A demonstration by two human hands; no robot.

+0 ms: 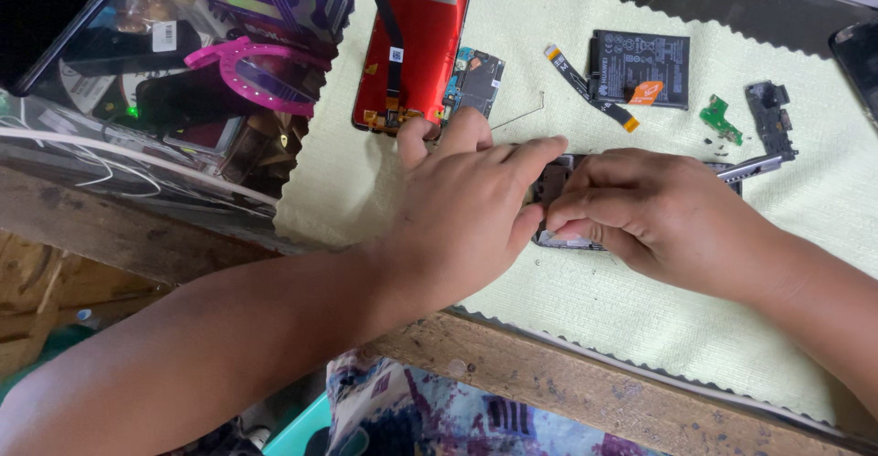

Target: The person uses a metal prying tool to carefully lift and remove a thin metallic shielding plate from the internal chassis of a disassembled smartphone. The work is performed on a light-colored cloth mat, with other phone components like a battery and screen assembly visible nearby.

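Note:
My left hand and my right hand meet over a dark phone frame that lies on a pale green cloth. Both hands grip the frame, and the fingers hide most of it. My right thumb and fingers pinch its near edge. A metal tool pokes out behind my right hand. Just beyond my left hand lies a red phone back panel with a black flex strip and a small circuit board.
On the cloth lie a black battery, a flex cable, a small green board and a dark bracket. A pink ring and boxes sit at the left. A worn wooden table edge runs along the front.

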